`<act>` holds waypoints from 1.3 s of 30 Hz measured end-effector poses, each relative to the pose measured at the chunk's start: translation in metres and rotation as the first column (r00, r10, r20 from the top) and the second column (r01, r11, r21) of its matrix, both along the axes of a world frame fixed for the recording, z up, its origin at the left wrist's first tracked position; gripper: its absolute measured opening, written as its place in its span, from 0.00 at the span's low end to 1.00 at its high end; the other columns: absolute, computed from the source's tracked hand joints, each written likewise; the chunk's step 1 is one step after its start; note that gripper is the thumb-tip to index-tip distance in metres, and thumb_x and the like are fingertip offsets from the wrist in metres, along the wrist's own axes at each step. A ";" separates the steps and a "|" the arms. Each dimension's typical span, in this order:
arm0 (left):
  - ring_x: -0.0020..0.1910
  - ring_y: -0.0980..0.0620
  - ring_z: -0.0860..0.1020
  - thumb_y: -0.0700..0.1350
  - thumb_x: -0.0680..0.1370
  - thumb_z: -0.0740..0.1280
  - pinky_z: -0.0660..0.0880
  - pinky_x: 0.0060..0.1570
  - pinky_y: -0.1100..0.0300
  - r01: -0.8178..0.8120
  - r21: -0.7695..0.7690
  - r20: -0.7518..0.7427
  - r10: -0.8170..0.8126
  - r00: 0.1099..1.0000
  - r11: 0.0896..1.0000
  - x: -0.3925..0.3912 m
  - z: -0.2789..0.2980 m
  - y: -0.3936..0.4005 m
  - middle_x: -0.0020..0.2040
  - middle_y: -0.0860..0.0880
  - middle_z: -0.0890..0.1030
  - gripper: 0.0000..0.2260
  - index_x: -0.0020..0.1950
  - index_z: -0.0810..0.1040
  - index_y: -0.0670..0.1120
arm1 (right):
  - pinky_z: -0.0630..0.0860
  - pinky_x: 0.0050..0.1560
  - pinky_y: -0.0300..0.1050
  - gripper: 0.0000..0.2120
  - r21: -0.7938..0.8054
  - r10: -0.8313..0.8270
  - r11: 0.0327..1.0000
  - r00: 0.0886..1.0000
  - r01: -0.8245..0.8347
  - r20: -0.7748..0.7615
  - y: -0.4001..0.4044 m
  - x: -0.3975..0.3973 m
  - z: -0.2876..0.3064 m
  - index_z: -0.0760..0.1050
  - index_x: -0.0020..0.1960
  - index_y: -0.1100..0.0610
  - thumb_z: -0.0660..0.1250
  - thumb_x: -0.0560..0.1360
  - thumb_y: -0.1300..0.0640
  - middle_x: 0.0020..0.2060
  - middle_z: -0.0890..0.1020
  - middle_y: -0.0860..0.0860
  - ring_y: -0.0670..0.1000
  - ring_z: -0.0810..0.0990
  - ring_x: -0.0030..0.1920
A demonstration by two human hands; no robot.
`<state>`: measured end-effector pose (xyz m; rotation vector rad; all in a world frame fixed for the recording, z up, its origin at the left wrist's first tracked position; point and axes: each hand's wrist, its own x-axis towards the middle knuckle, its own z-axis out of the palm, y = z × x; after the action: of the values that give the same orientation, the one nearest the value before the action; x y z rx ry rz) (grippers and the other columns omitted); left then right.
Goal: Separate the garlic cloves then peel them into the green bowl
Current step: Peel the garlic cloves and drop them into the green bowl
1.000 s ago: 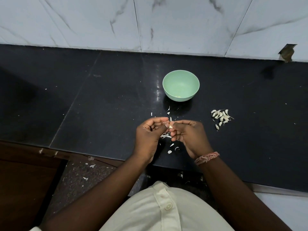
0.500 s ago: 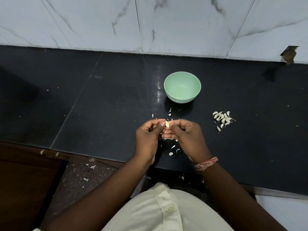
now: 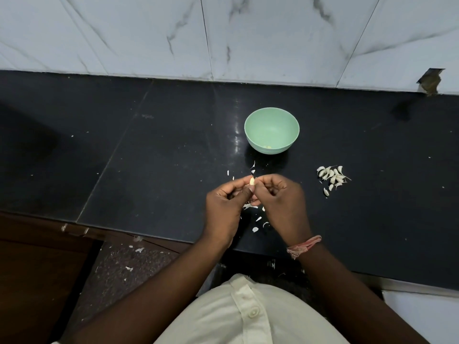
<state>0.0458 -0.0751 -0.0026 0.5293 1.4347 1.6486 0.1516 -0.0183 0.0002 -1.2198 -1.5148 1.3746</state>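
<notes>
**Both hands on one clove**

The left hand (image 3: 224, 209) and the right hand (image 3: 283, 204) meet above the black worktop (image 3: 149, 170), fingers curled, pinching a single garlic clove (image 3: 251, 181) between them. Scraps of papery skin (image 3: 255, 219) lie scattered beneath the hands. Just beyond stands the green bowl (image 3: 271, 130), a few pale pieces in its bottom. To the right, well apart, sits a pile of unpeeled cloves (image 3: 331, 176).

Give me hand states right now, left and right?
Left hand: closed, fingers pinching the garlic clove.
Right hand: closed, fingertips pinching the same clove from the other side.
</notes>
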 end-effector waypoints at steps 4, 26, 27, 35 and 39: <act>0.51 0.48 0.86 0.33 0.76 0.73 0.82 0.54 0.56 -0.002 -0.018 -0.010 0.002 1.000 1.000 0.000 -0.001 -0.001 0.50 0.44 0.87 0.11 0.58 0.84 0.37 | 0.84 0.39 0.52 0.04 -0.004 0.008 1.000 1.000 -0.008 0.015 0.001 0.001 0.002 0.84 0.45 0.59 0.71 0.77 0.64 0.34 0.86 0.53 0.52 0.86 0.34; 0.39 0.53 0.82 0.39 0.82 0.65 0.81 0.40 0.63 0.124 -0.046 0.517 -0.083 0.852 0.991 -0.004 0.000 -0.001 0.45 0.42 0.84 0.03 0.53 0.78 0.43 | 0.79 0.41 0.60 0.18 0.118 -0.047 0.993 0.974 0.021 0.223 0.007 0.008 -0.015 0.72 0.42 0.59 0.61 0.84 0.48 0.34 0.79 0.57 0.60 0.79 0.36; 0.39 0.54 0.83 0.38 0.83 0.64 0.81 0.40 0.63 0.115 -0.044 0.511 -0.077 0.856 0.992 -0.003 -0.001 -0.001 0.45 0.42 0.85 0.04 0.54 0.78 0.41 | 0.81 0.44 0.59 0.11 0.123 -0.046 0.992 0.978 0.021 0.205 0.006 0.008 -0.017 0.75 0.44 0.58 0.63 0.83 0.54 0.36 0.81 0.54 0.56 0.81 0.37; 0.41 0.53 0.86 0.41 0.83 0.64 0.82 0.42 0.62 0.045 -0.094 0.470 0.004 0.883 0.995 -0.005 -0.003 -0.002 0.45 0.43 0.87 0.08 0.56 0.81 0.39 | 0.74 0.64 0.35 0.22 0.175 0.046 0.980 0.963 -0.095 0.264 0.003 0.006 -0.015 0.81 0.59 0.58 0.59 0.73 0.74 0.60 0.81 0.48 0.42 0.79 0.58; 0.36 0.56 0.84 0.42 0.81 0.67 0.81 0.38 0.64 0.026 -0.118 0.473 0.033 0.881 0.993 -0.004 -0.001 -0.001 0.39 0.46 0.86 0.07 0.51 0.82 0.39 | 0.78 0.57 0.40 0.15 0.219 0.066 0.971 0.985 -0.101 0.161 -0.001 0.003 -0.009 0.83 0.57 0.51 0.65 0.78 0.67 0.54 0.84 0.43 0.42 0.82 0.55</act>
<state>0.0415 -0.0764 -0.0036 0.0396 1.1544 1.5441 0.1548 -0.0194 -0.0086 -1.1498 -1.7943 1.1443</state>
